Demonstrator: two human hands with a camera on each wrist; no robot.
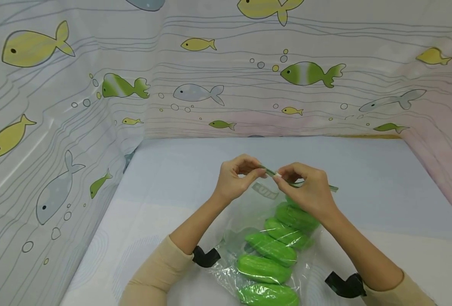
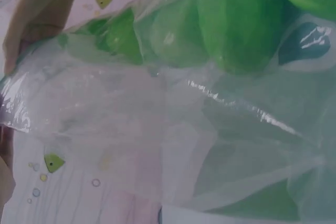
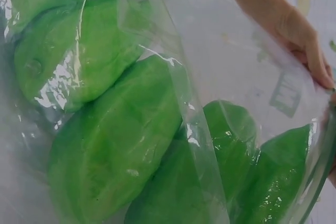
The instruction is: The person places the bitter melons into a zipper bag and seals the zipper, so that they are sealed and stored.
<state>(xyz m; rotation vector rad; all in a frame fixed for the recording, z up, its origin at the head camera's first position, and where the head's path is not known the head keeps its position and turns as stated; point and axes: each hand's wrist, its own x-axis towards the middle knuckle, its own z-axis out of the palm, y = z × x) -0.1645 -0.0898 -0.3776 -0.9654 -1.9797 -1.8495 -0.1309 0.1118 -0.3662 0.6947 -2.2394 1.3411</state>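
A clear zip bag (image 1: 245, 221) with a green seal strip along its mouth holds several plump, oblong green fruits (image 1: 264, 268) in a slanting row. My left hand (image 1: 236, 177) pinches the left end of the strip between thumb and fingers. Close beside it, my right hand (image 1: 308, 187) pinches the strip near a small white piece, and the strip's free end sticks out past that hand. In the right wrist view the left hand (image 3: 299, 38) shows at the bag's mouth, near a printed label (image 3: 286, 94). Glossy plastic (image 2: 131, 103) fills much of the left wrist view.
The bag lies on a pale blue and white table cover (image 1: 164, 178). A fish-patterned curtain (image 1: 210, 63) hangs behind the table and along its sides. Black bands with mounts (image 1: 206, 256) sit at both wrists, over beige sleeves (image 1: 154, 270).
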